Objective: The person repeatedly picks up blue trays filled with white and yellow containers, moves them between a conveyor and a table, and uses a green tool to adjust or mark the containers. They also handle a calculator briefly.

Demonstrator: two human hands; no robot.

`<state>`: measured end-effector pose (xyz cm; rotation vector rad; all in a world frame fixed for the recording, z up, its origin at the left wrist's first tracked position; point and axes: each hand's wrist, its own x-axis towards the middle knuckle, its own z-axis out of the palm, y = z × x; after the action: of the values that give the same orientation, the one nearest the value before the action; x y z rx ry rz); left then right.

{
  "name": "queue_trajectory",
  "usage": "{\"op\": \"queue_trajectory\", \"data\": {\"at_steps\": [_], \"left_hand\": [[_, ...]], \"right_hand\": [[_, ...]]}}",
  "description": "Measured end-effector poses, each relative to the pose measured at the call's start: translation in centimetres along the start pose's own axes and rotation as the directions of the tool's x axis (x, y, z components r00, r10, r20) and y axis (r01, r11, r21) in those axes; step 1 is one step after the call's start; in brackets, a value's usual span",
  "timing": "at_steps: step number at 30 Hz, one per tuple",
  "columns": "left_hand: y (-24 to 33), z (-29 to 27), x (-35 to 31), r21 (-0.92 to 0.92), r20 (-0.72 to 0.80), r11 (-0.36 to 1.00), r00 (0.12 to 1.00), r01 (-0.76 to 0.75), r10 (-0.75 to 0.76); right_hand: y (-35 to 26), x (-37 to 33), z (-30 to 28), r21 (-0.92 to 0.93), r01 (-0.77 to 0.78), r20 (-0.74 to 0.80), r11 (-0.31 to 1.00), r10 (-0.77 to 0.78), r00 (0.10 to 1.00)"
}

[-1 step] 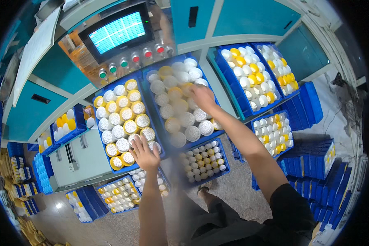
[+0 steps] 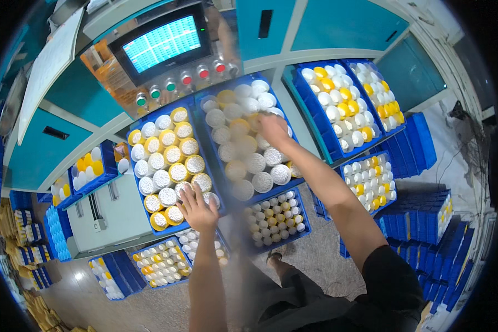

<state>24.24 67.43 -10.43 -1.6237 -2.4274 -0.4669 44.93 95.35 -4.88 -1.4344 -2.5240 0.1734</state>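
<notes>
Two blue trays stand side by side before me, full of round white and yellow cups with bumpy white contents. Over the near right corner of the left tray, my left hand lies with its fingers spread, touching the tops of the cups there. My right hand reaches into the right tray, among its white cups. Its fingers are curled in, and a hazy smear over the picture blurs their tips. What they hold, if anything, cannot be made out.
Behind the trays a control panel has a lit screen and a row of red and green buttons. More filled blue trays stand to the right, with stacked blue trays beyond. Another filled tray sits low, near my legs.
The whole view has shifted very slightly. Both hands stay in nearly the same places over the two trays.
</notes>
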Motion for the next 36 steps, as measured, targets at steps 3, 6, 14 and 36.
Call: {"op": "queue_trajectory", "data": {"at_steps": [3, 6, 14, 36], "left_hand": [[-0.1, -0.1, 0.4, -0.018, 0.047, 0.999, 0.998, 0.039, -0.038], [-0.1, -0.1, 0.7, -0.059, 0.119, 0.996, 0.991, 0.069, -0.061], [-0.3, -0.7, 1.6, -0.115, 0.293, 0.986, 0.953, 0.121, -0.082], [-10.8, -5.5, -3.6, -0.399, 0.145, 0.864, 0.952, 0.306, -0.270]], "right_hand": [[-0.2, 3.8, 3.1, -0.137, -0.027, 0.179, 0.990, 0.052, 0.982], [0.6, 3.9, 4.4, -0.137, -0.014, 0.145, 0.990, 0.034, 0.989], [0.6, 8.0, 4.2, 0.549, -0.323, 0.077, 0.771, 0.338, 0.938], [-23.4, -14.7, 3.4, 0.371, 0.201, 0.267, 0.907, -0.312, 0.912]]}}
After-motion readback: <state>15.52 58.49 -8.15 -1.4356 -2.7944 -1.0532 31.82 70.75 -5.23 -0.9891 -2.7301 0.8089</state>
